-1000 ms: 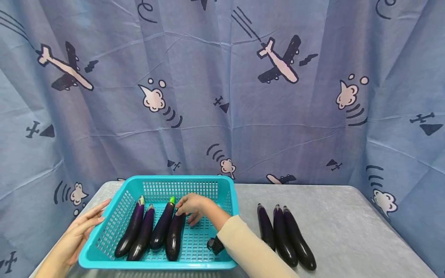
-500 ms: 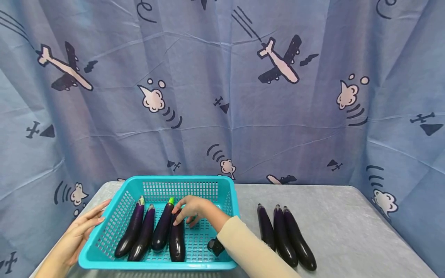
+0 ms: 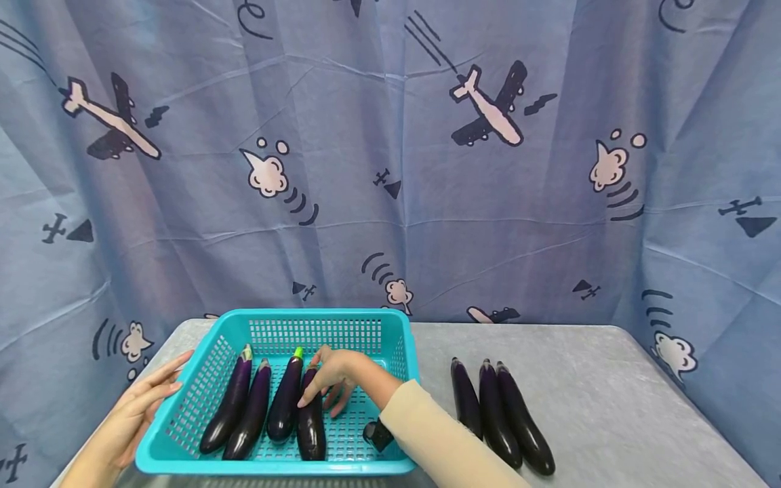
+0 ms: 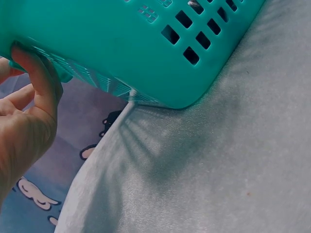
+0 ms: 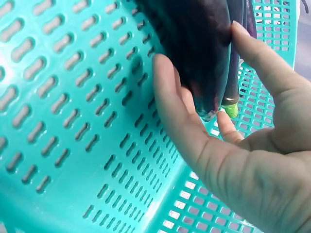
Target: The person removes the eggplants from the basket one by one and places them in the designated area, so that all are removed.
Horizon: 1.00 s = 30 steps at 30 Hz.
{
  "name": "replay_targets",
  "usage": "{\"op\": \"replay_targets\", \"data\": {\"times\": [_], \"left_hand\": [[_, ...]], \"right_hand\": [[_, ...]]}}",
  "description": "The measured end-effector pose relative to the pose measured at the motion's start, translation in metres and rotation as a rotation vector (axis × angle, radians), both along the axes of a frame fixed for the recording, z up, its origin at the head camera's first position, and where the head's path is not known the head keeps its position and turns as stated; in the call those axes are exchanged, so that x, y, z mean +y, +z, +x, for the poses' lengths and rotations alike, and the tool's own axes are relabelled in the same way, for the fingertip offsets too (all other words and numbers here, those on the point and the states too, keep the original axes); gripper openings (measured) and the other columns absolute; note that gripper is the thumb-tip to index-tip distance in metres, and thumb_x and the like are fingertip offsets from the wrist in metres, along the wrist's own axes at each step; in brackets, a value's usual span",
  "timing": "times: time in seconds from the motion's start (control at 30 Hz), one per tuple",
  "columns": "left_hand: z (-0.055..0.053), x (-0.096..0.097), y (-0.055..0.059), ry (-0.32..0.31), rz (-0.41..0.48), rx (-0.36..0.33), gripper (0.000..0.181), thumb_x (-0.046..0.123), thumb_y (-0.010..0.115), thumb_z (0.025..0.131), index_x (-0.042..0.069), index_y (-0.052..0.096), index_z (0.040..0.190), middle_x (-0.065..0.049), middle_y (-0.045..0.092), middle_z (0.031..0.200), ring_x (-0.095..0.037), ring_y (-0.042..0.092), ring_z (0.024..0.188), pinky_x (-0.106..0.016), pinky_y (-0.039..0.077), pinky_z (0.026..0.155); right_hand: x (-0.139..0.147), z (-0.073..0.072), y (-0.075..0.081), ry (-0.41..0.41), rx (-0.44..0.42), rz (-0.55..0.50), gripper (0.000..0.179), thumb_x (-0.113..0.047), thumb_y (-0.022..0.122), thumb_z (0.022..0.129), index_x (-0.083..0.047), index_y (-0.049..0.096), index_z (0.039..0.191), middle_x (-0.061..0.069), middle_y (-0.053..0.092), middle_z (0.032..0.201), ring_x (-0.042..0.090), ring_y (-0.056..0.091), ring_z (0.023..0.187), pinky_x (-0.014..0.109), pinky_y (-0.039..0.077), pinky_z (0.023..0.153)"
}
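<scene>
A teal plastic basket (image 3: 274, 466) holds several dark purple eggplants side by side. My right hand (image 3: 332, 376) reaches in over the rightmost eggplant in the basket (image 3: 312, 434). In the right wrist view, the thumb lies against one side of that eggplant (image 5: 204, 53) near its stem end and the fingers lie along the other. Beside it is an eggplant with a bright green stem (image 3: 284, 400). At the basket's left side, my left hand (image 3: 137, 410) touches the outer rim with extended fingers; the left wrist view shows fingertips just under the rim.
Three more eggplants (image 3: 500, 423) lie on the grey table (image 3: 610, 407) to the right of the basket. A black wrist camera (image 3: 378, 434) sits at the right cuff, inside the basket's outline. Behind the table hangs a blue curtain (image 3: 342, 169) printed with airplanes.
The rightmost eggplant in the basket has shifted slightly right and straightened. My right hand has slid a little down along it, its thumb now lower on the side. The left hand stays at the rim.
</scene>
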<state>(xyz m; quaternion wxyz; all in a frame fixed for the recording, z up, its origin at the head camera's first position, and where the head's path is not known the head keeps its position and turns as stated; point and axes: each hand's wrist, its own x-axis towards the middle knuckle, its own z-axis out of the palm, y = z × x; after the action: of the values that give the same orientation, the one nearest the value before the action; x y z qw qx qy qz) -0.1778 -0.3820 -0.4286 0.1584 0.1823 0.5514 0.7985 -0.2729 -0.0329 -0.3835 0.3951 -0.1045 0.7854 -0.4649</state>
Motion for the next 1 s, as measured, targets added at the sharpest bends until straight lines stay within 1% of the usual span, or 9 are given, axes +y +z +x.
{"op": "replay_targets", "data": {"times": [0.1, 0.2, 0.33, 0.4, 0.5, 0.57, 0.63, 0.83, 1.0], "left_hand": [[0.001, 0.0, -0.001, 0.001, 0.001, 0.008, 0.062, 0.004, 0.02, 0.115, 0.038, 0.056, 0.153, 0.011, 0.063, 0.144, -0.017, 0.067, 0.124, -0.04, 0.061, 0.097], [0.001, -0.001, -0.002, -0.023, 0.038, 0.008, 0.063, 0.003, 0.018, 0.115, 0.036, 0.055, 0.154, 0.01, 0.062, 0.145, -0.018, 0.067, 0.125, -0.04, 0.061, 0.097], [0.0, -0.001, -0.002, -0.059, 0.091, -0.003, 0.065, 0.002, 0.015, 0.114, 0.033, 0.054, 0.155, 0.007, 0.062, 0.146, -0.02, 0.066, 0.127, -0.041, 0.06, 0.099], [0.0, -0.002, -0.003, -0.064, 0.096, -0.004, 0.065, 0.002, 0.014, 0.114, 0.033, 0.054, 0.155, 0.007, 0.062, 0.146, -0.02, 0.066, 0.127, -0.041, 0.06, 0.099], [0.0, -0.002, -0.003, -0.067, 0.094, -0.001, 0.065, 0.002, 0.014, 0.114, 0.033, 0.054, 0.155, 0.007, 0.062, 0.147, -0.019, 0.066, 0.128, -0.04, 0.06, 0.099], [0.0, -0.001, -0.003, -0.067, 0.096, -0.002, 0.065, 0.002, 0.014, 0.114, 0.033, 0.055, 0.155, 0.006, 0.062, 0.146, -0.02, 0.066, 0.127, -0.04, 0.06, 0.099], [0.0, -0.001, -0.003, -0.068, 0.099, -0.003, 0.065, 0.002, 0.014, 0.114, 0.033, 0.055, 0.155, 0.006, 0.062, 0.146, -0.02, 0.066, 0.127, -0.04, 0.06, 0.099], [0.0, 0.0, -0.003, -0.085, 0.113, -0.004, 0.065, 0.002, 0.013, 0.114, 0.032, 0.054, 0.156, 0.006, 0.062, 0.147, -0.02, 0.066, 0.128, -0.04, 0.06, 0.1], [-0.001, 0.0, -0.002, -0.086, 0.114, -0.006, 0.065, 0.002, 0.014, 0.114, 0.032, 0.053, 0.156, 0.005, 0.062, 0.147, -0.02, 0.065, 0.129, -0.041, 0.06, 0.101]], "right_hand": [[-0.001, 0.0, 0.001, 0.007, -0.022, -0.012, 0.069, 0.0, 0.082, 0.09, -0.007, 0.04, 0.144, 0.028, 0.057, 0.106, 0.046, 0.07, 0.092, 0.061, 0.063, 0.081], [-0.002, 0.0, 0.002, 0.016, -0.027, -0.007, 0.073, -0.001, 0.081, 0.091, -0.008, 0.039, 0.151, 0.028, 0.058, 0.108, 0.046, 0.07, 0.095, 0.062, 0.063, 0.083], [-0.004, 0.001, 0.001, 0.028, -0.028, 0.007, 0.076, -0.007, 0.081, 0.093, -0.007, 0.038, 0.155, 0.029, 0.059, 0.114, 0.046, 0.071, 0.097, 0.061, 0.063, 0.083], [-0.006, 0.002, 0.002, 0.035, -0.041, 0.011, 0.077, -0.008, 0.081, 0.093, -0.006, 0.036, 0.156, 0.031, 0.059, 0.118, 0.047, 0.07, 0.099, 0.061, 0.062, 0.085], [-0.008, 0.004, 0.001, 0.038, -0.08, 0.007, 0.081, -0.006, 0.08, 0.093, -0.006, 0.032, 0.158, 0.033, 0.056, 0.124, 0.051, 0.068, 0.105, 0.062, 0.061, 0.089], [-0.009, 0.005, 0.001, 0.032, -0.09, 0.0, 0.083, -0.003, 0.08, 0.093, -0.005, 0.03, 0.158, 0.035, 0.055, 0.125, 0.053, 0.067, 0.107, 0.062, 0.061, 0.089], [-0.01, 0.007, 0.0, 0.022, -0.083, -0.009, 0.084, -0.001, 0.08, 0.092, -0.003, 0.029, 0.159, 0.035, 0.055, 0.123, 0.055, 0.067, 0.108, 0.061, 0.061, 0.089], [-0.011, 0.014, -0.003, -0.007, -0.015, -0.028, 0.084, 0.006, 0.08, 0.087, 0.001, 0.03, 0.155, 0.032, 0.056, 0.115, 0.056, 0.067, 0.106, 0.06, 0.063, 0.084], [-0.011, 0.013, -0.001, -0.002, 0.004, -0.003, 0.087, 0.005, 0.079, 0.087, 0.003, 0.028, 0.157, 0.034, 0.057, 0.117, 0.053, 0.067, 0.107, 0.059, 0.063, 0.085]]}}
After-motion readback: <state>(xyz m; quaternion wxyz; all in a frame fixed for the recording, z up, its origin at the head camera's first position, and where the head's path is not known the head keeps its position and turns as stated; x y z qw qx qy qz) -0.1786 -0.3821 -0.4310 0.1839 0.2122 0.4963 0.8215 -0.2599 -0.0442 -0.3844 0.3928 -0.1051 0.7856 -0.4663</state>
